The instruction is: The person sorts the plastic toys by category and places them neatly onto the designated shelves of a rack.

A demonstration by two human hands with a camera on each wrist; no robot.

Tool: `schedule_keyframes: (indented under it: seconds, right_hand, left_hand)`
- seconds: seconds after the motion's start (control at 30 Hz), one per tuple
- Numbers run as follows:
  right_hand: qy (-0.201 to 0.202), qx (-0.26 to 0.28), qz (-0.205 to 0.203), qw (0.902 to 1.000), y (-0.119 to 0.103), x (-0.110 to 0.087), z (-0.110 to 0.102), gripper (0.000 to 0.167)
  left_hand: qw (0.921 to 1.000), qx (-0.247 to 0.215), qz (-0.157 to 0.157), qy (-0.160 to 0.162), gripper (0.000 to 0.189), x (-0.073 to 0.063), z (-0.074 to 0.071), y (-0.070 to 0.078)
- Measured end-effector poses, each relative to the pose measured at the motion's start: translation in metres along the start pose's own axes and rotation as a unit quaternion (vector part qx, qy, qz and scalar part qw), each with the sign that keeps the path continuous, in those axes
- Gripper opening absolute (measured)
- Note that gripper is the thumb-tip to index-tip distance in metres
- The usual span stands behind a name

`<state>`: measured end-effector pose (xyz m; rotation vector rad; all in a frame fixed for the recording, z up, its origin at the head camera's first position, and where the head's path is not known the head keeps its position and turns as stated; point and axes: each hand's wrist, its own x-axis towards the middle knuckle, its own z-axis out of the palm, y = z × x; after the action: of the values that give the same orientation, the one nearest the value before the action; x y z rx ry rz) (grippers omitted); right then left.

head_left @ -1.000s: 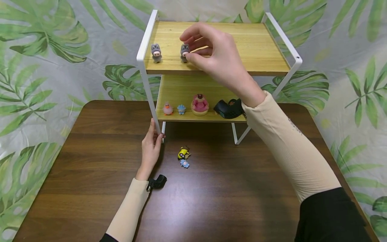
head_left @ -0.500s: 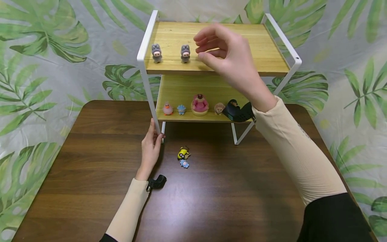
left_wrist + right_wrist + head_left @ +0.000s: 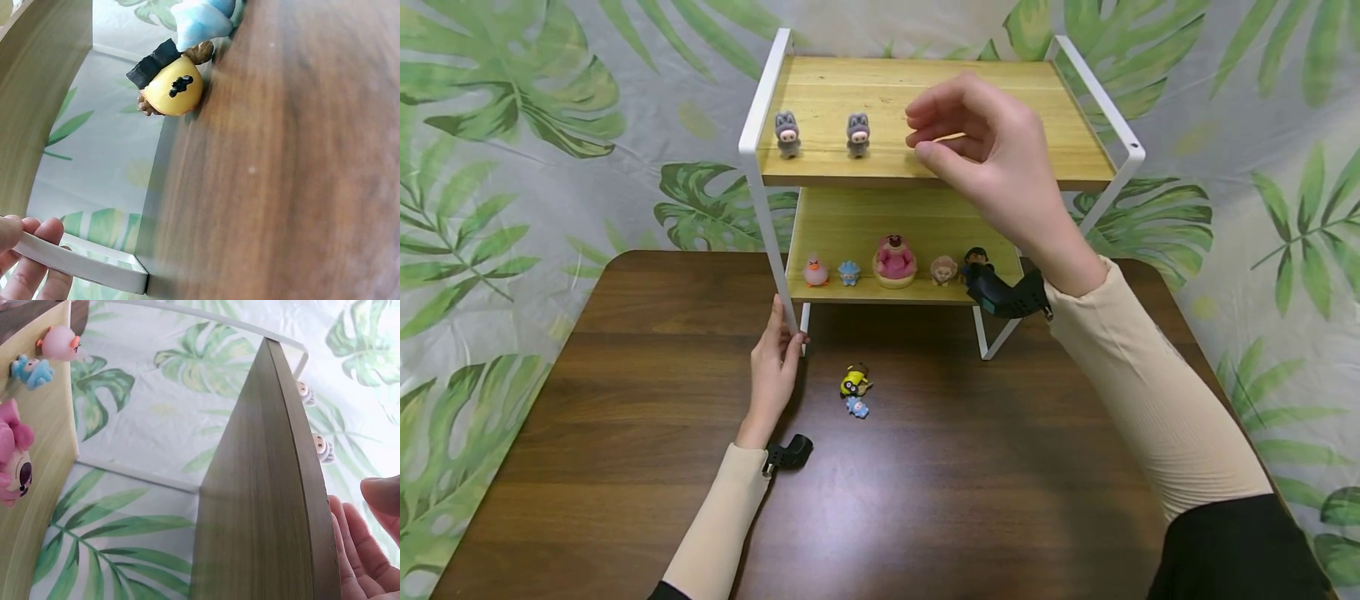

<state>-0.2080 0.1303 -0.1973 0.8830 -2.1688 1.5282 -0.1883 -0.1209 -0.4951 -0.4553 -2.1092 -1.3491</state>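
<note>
My left hand (image 3: pixel 772 367) holds the white metal leg (image 3: pixel 81 265) of a two-tier shelf at its front left corner, thumb on one side and fingers on the other. Over the upper board (image 3: pixel 1000 87), my right hand (image 3: pixel 1000 154) hovers with bent, parted fingers and nothing between them. To its left stand two small grey rabbit-eared figurines, the nearer figurine (image 3: pixel 858 136) and the outer figurine (image 3: pixel 787 135), both upright and apart from the hand. On the table, a yellow figurine (image 3: pixel 854 381) lies beside a small blue figurine (image 3: pixel 857 407).
Along the lower board (image 3: pixel 842 212) stand a pink duck (image 3: pixel 816 272), a blue-hatted figurine (image 3: pixel 848 272), a pink bear (image 3: pixel 895 260), a beige figurine (image 3: pixel 943 269) and a dark-capped figurine (image 3: pixel 977 257), partly behind the right wrist camera (image 3: pixel 1003 296). Beneath everything is a brown wooden table (image 3: pixel 925 500).
My right hand has let go of the nearer grey figurine and moved right, away from it. That figurine stays standing on the upper board. My left hand keeps its place on the leg.
</note>
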Motion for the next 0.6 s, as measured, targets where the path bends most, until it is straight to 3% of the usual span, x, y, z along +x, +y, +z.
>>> schedule_keyframes:
  seconds: [0.1, 0.33, 0.6]
  right_hand:
    - [0.007, 0.007, -0.005, 0.9999, 0.000, -0.004, -0.001, 0.020]
    - [-0.003, 0.021, -0.071, 0.9972, 0.003, -0.015, -0.005, 0.019]
    - [-0.012, 0.036, -0.059, 0.9975, 0.002, -0.025, -0.004, 0.019]
  left_hand:
    - [1.0000, 0.001, 0.000, 0.001, 0.088, 0.000, 0.000, 0.000]
    - [1.0000, 0.006, 0.005, 0.003, 0.087, -0.001, 0.001, -0.001]
    - [1.0000, 0.008, 0.002, 0.002, 0.087, 0.000, 0.000, 0.000]
